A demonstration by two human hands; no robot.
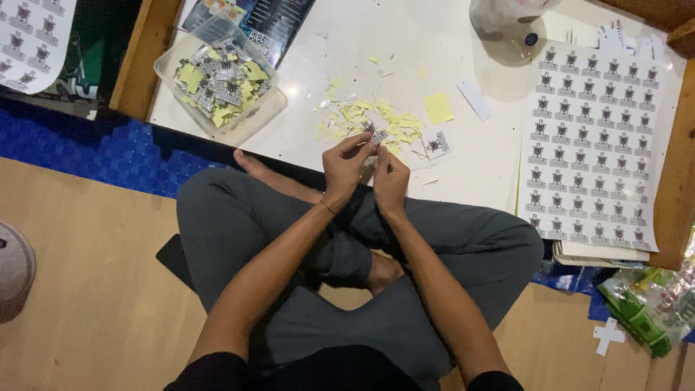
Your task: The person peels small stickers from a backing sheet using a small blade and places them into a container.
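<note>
I sit cross-legged at a low white table (405, 51). My left hand (345, 168) and my right hand (389, 177) meet at the table's near edge, both pinching one small black-and-white sticker (378, 137) between the fingertips. Just beyond the fingers lies a heap of yellow backing-paper scraps (373, 119) and one loose sticker (436, 144). A clear plastic tub (218, 76) with several cut stickers and yellow scraps stands at the far left of the table.
A large sheet of uncut stickers (590, 137) covers the table's right side, on a stack of sheets. A pale cap (507, 25) sits at the far edge. A yellow paper square (438, 108) lies nearby. Green packets (644, 308) rest on the floor at right.
</note>
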